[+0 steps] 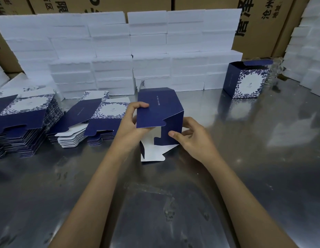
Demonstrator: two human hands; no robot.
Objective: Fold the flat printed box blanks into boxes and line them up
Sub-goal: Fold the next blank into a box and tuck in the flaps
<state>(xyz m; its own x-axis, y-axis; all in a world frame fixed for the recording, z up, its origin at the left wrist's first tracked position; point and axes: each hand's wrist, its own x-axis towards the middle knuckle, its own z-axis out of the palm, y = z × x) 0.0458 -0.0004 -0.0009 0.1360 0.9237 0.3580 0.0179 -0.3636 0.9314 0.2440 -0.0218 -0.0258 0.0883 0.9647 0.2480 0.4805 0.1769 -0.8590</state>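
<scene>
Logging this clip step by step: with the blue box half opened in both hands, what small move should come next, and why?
Probably fold the loose bottom flaps inward. The left hand and right hand both grip the opened box, but its white-backed flaps hang unfolded toward the metal table, so it cannot yet stand beside the finished box.

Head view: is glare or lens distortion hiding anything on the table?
Head view: the shiny steel table mirrors soft glare, hiding nothing; wide-angle bending tilts the finished blue floral box at right; the half-folded navy box between both hands is sharp.
</scene>
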